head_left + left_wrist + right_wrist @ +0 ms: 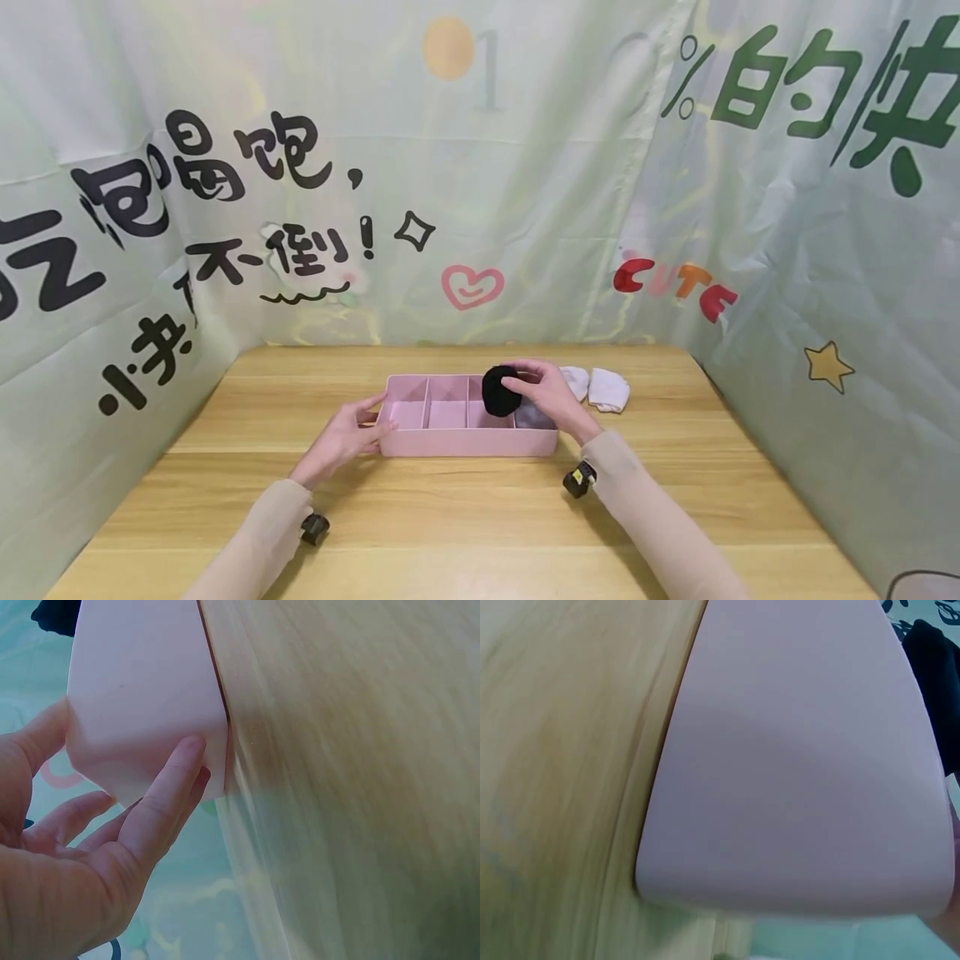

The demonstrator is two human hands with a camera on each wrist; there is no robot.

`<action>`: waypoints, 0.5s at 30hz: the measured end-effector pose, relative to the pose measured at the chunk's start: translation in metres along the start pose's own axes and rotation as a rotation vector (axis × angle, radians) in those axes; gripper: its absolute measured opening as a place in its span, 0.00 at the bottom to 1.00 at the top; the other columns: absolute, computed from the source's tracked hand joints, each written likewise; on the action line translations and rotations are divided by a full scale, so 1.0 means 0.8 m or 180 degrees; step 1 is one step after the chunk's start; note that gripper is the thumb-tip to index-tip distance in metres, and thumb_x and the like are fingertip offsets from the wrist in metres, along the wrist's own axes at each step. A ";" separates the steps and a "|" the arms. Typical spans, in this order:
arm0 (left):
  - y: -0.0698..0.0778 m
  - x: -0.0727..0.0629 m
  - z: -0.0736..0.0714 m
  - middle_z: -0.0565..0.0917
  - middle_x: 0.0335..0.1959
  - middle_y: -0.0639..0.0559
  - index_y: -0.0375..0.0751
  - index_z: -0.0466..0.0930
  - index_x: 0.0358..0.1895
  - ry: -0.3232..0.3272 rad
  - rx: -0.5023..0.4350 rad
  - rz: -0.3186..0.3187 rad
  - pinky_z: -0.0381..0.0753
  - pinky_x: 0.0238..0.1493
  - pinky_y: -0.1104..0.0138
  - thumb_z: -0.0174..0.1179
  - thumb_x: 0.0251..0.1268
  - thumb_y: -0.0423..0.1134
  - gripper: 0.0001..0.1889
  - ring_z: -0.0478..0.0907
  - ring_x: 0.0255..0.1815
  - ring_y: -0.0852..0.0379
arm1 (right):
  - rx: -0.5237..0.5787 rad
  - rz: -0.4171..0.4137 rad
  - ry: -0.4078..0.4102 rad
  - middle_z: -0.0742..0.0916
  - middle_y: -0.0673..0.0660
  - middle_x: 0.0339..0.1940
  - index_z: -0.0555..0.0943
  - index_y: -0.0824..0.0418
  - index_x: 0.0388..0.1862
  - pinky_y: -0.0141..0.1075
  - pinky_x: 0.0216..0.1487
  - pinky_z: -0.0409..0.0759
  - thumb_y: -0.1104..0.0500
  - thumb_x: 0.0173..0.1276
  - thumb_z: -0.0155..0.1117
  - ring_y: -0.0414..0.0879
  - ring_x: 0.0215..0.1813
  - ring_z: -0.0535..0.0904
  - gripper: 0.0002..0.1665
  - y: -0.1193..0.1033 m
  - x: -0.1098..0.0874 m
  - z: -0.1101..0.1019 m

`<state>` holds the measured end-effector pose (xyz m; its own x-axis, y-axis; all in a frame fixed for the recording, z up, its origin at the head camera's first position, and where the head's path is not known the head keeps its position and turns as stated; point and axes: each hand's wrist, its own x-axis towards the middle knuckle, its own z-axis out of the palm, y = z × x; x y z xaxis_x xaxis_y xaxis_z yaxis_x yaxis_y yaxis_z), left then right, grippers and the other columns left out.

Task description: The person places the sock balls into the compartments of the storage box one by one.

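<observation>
A pink divided box (468,443) lies lengthwise across the table, its compartments side by side. My left hand (345,436) grips the box's left end, thumb at the rim and fingers against the end wall, as the left wrist view shows too. Over the right half of the box, my right hand (553,395) pinches a black rolled-up sock (500,393) between thumb and fingers. Beneath that hand, a grey folded sock (534,416) fills the rightmost compartment. In the right wrist view the box's long wall (795,765) hides most of the hand; the black sock shows at the right edge.
Two white folded socks lie on the wooden table (480,525) behind the right hand, one partly hidden white sock (576,382) and one white sock (609,390) farther right. Printed cloth curtains (525,208) enclose the back and sides of the table.
</observation>
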<state>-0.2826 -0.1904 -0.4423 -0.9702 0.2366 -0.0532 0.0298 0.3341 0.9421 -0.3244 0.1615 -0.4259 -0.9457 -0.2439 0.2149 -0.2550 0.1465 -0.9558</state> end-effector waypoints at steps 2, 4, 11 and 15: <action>-0.002 0.000 -0.001 0.73 0.62 0.23 0.38 0.56 0.76 0.0000 -0.0010 0.0004 0.87 0.47 0.55 0.64 0.67 0.39 0.38 0.82 0.52 0.43 | -0.0093 -0.0056 -0.0052 0.86 0.61 0.52 0.81 0.64 0.58 0.29 0.50 0.82 0.58 0.65 0.70 0.44 0.49 0.84 0.23 -0.001 0.002 0.007; -0.004 0.000 -0.001 0.73 0.62 0.23 0.38 0.56 0.76 0.0006 -0.0006 0.0001 0.87 0.47 0.55 0.64 0.67 0.39 0.38 0.82 0.52 0.42 | -0.0145 -0.0087 -0.0106 0.86 0.64 0.53 0.81 0.64 0.58 0.29 0.49 0.82 0.59 0.66 0.69 0.44 0.50 0.84 0.22 -0.001 0.004 0.013; -0.008 0.003 -0.002 0.73 0.63 0.25 0.39 0.57 0.76 0.0029 -0.0052 -0.0065 0.87 0.47 0.57 0.64 0.66 0.38 0.38 0.82 0.51 0.43 | -0.0249 -0.0175 -0.0256 0.85 0.69 0.54 0.80 0.69 0.58 0.26 0.46 0.82 0.65 0.67 0.66 0.47 0.50 0.83 0.20 0.006 0.008 0.022; -0.008 0.004 -0.002 0.73 0.63 0.26 0.41 0.56 0.77 0.0017 -0.0065 -0.0054 0.87 0.47 0.58 0.64 0.67 0.38 0.38 0.82 0.52 0.44 | -0.0331 -0.0220 -0.0346 0.84 0.70 0.54 0.80 0.71 0.57 0.27 0.45 0.83 0.67 0.67 0.65 0.52 0.50 0.83 0.19 0.009 0.010 0.022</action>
<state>-0.2867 -0.1933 -0.4477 -0.9718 0.2262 -0.0675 0.0085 0.3193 0.9476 -0.3299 0.1439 -0.4342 -0.8993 -0.3582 0.2510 -0.3434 0.2228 -0.9124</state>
